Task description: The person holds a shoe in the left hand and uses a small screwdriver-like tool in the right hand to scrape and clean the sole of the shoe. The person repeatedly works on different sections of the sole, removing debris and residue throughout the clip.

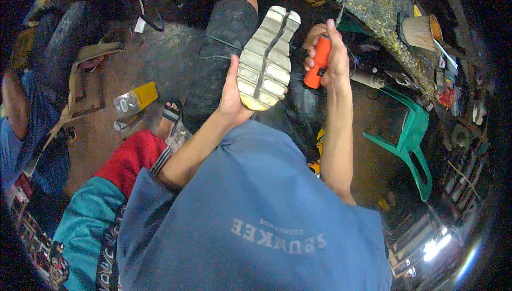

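My left hand (233, 99) grips an off-white shoe sole (265, 69) by its lower end. Its grooved tread faces up, a dark channel runs down the middle, and yellowish staining shows at the near end. Whether a shoe upper is attached underneath is hidden. Just right of it, my right hand (336, 56) is closed around an orange handheld tool (320, 61) with a dark patch on its body. A thin pointed metal tip (340, 16) sticks up beyond my fingers. Tool and sole are apart.
A worn, crusted bench edge (373, 35) runs across the upper right, bearing a pale tub (420, 30). A green plastic chair (408, 128) stands at right. On the floor at left lies a yellow-and-clear package (136, 99). A person in red and teal shorts (130, 163) is close on my left.
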A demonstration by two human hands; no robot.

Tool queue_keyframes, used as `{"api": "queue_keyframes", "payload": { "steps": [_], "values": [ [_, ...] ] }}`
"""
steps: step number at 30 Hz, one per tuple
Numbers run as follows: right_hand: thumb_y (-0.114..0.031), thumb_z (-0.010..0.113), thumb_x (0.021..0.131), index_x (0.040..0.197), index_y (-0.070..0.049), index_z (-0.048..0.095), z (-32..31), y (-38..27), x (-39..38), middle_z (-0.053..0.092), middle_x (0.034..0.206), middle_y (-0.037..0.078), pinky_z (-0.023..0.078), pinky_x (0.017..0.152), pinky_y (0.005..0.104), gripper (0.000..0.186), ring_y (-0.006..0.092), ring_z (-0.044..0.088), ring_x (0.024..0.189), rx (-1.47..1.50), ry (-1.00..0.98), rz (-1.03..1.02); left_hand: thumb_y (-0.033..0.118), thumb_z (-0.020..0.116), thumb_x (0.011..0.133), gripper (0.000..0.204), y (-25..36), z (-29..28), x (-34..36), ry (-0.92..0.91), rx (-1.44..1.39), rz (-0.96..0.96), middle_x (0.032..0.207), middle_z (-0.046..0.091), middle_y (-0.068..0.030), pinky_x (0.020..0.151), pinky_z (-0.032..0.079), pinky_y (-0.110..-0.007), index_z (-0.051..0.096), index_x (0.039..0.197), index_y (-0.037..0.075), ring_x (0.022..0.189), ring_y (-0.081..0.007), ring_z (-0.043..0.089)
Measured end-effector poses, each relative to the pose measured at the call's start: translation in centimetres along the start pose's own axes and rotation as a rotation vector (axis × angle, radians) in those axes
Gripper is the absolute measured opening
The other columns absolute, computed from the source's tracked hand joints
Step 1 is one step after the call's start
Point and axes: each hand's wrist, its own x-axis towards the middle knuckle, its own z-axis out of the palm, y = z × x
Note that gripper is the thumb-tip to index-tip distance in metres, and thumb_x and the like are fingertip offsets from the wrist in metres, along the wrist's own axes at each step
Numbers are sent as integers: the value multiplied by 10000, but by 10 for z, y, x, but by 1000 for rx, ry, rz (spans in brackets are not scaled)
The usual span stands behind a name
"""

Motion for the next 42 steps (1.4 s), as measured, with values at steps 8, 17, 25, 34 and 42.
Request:
{"api": "queue_keyframes", "payload": {
  "steps": [8, 17, 25, 34, 42],
  "values": [
    [-635, 725, 1026, 1115, -80, 714, -5, -5, -54, 622, 696, 49, 458, 457, 308, 562, 146, 550, 486, -386, 87, -42, 722, 251, 1146, 840, 0, 1, 2, -96, -36, 41, 1431, 703, -170, 962, 665, -553, 492, 1616, 68, 1217, -322, 748],
    [-787, 766, 871, 1585, -406, 613, 8, 27, -130, 797, 926, 276, 637, 834, 580, 823, 503, 783, 896, -1404, -65, -229, 724, 247, 1148, 853, -9, 3, 0, 87, 214, 52, 1555, 645, -154, 1173, 545, -480, 483, 1644, 72, 1388, -324, 665],
    [-673, 852, 861, 1591, -396, 616, 12, 27, -130, 817, 897, 202, 628, 807, 499, 815, 419, 803, 872, -1538, -53, -256, 743, 227, 1140, 877, -8, 4, 1, 88, 267, 38, 1529, 665, -151, 1140, 569, -476, 500, 1630, 69, 1346, -316, 694],
    [-691, 836, 869, 1606, -380, 603, 12, 33, -128, 802, 846, 209, 627, 736, 507, 833, 410, 805, 799, -1554, -43, -290, 752, 216, 1136, 894, -13, 2, 4, 70, 269, 53, 1542, 651, -153, 1149, 563, -485, 481, 1640, 64, 1368, -319, 678],
    [-664, 844, 881, 1607, -361, 607, 15, 38, -127, 802, 851, 205, 617, 718, 505, 821, 413, 802, 786, -1528, -15, -321, 771, 193, 1125, 916, -13, 0, 5, 72, 262, 38, 1537, 656, -152, 1148, 563, -488, 478, 1647, 75, 1365, -323, 680]
  ]
}}
